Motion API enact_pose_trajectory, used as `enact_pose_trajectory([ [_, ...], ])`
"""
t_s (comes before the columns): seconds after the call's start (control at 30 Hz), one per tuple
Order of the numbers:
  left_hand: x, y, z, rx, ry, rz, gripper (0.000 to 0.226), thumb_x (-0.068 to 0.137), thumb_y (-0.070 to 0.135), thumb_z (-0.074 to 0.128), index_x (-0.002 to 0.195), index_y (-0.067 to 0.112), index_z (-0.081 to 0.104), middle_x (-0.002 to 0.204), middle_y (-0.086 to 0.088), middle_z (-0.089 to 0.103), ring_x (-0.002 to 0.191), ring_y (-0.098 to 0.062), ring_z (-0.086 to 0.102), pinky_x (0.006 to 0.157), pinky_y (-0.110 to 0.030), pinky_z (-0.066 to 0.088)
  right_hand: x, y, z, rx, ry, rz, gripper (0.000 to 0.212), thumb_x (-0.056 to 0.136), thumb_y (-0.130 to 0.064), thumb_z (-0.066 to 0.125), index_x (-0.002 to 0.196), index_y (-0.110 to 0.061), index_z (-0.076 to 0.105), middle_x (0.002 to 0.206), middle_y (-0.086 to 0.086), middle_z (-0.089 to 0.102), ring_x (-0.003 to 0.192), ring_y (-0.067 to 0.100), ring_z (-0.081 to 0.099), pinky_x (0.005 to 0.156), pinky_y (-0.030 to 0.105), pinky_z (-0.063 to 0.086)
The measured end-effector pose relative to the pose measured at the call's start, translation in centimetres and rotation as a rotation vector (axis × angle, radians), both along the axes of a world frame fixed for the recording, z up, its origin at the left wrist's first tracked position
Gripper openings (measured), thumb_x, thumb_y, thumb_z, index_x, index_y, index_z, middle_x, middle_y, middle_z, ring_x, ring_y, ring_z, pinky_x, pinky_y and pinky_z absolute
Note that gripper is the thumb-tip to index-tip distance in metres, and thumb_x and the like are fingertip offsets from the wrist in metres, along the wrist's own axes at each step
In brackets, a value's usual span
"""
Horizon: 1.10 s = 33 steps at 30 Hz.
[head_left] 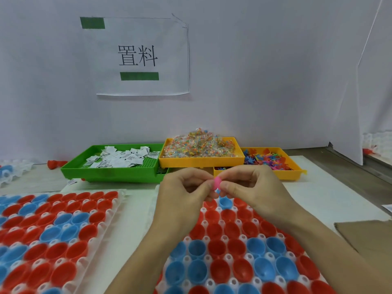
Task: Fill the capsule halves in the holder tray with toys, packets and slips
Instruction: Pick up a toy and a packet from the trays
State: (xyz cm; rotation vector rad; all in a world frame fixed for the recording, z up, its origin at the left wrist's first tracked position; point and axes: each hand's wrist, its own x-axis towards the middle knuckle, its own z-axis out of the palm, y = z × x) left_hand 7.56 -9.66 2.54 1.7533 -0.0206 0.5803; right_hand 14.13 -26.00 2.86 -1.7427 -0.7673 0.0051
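Note:
My left hand (pixel 184 188) and my right hand (pixel 250 185) meet above the far end of the near holder tray (pixel 261 237). Together they pinch a small pink toy (pixel 217 182), with a bit of blue toy showing just under it. Red and blue capsule halves fill the tray; a blue half (pixel 225 203) sits right below the fingers. A second holder tray (pixel 61 230) of red and blue halves lies to the left.
Along the wall stand a green tray of white slips (pixel 110 168), a yellow tray of clear packets (pixel 201 161) and a yellow tray of coloured toys (pixel 290 174). Brown cardboard (pixel 367 236) lies at the right. A paper sign (pixel 140 56) hangs on the wall.

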Motion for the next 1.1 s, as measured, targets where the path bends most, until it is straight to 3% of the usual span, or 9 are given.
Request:
enact_pose_trajectory([
  [0.13,-0.9,0.6,0.3,-0.189,0.037,-0.074,0.008,0.084,0.003,0.073,0.082,0.01,0.074,0.073,-0.01,0.076,0.069,-0.022,0.075,0.06,-0.02,0.056,-0.4,0.0,0.5,-0.011,-0.003,0.005,0.004,0.087,-0.015,0.075,0.088,-0.016,0.079,0.079,0.003,0.076,0.076,0.017,0.074,0.076,0.028,0.06],
  [0.33,-1.5,0.5,0.2,-0.031,0.112,-0.122,0.009,0.082,0.011,0.077,0.084,0.02,0.077,0.074,-0.003,0.077,0.071,-0.017,0.075,0.067,-0.026,0.059,-0.3,-0.1,0.9,0.009,-0.035,-0.039,0.009,0.087,-0.011,0.073,0.083,-0.017,0.077,0.079,-0.001,0.076,0.075,0.011,0.073,0.069,0.016,0.055],
  [0.47,-1.7,1.2,0.2,0.082,0.092,0.008,0.011,0.083,0.015,0.076,0.079,0.025,0.076,0.072,0.004,0.076,0.073,-0.015,0.073,0.071,-0.03,0.057,1.7,-2.5,1.1,-0.004,-0.115,-0.276,0.011,0.089,-0.009,0.072,0.083,-0.017,0.075,0.072,0.0,0.075,0.067,0.01,0.071,0.062,0.014,0.052],
  [0.57,-1.6,2.0,0.2,0.156,0.084,0.094,0.012,0.086,0.02,0.072,0.078,0.028,0.074,0.074,0.007,0.075,0.074,-0.01,0.071,0.072,-0.03,0.057,3.0,-4.6,0.7,-0.176,-0.202,-0.42,0.016,0.089,-0.011,0.073,0.08,-0.024,0.075,0.072,-0.008,0.072,0.064,0.003,0.067,0.06,0.011,0.051],
  [0.7,-1.4,2.6,0.0,0.193,0.086,0.147,0.015,0.089,0.019,0.069,0.078,0.029,0.073,0.076,0.008,0.075,0.077,-0.007,0.07,0.073,-0.027,0.053,3.5,-5.2,0.2,-0.388,-0.275,-0.409,0.014,0.088,-0.012,0.073,0.081,-0.023,0.079,0.075,-0.017,0.069,0.074,-0.005,0.062,0.061,0.005,0.044],
  [1.1,-1.5,2.9,-0.1,0.215,0.1,0.177,0.016,0.092,0.019,0.065,0.082,0.027,0.074,0.078,0.011,0.075,0.08,-0.001,0.067,0.074,-0.02,0.05,4.1,-4.3,-1.4,-0.703,-0.377,-0.367,0.013,0.094,-0.022,0.068,0.099,-0.024,0.079,0.086,-0.019,0.057,0.078,0.0,0.051,0.071,0.012,0.037],
])
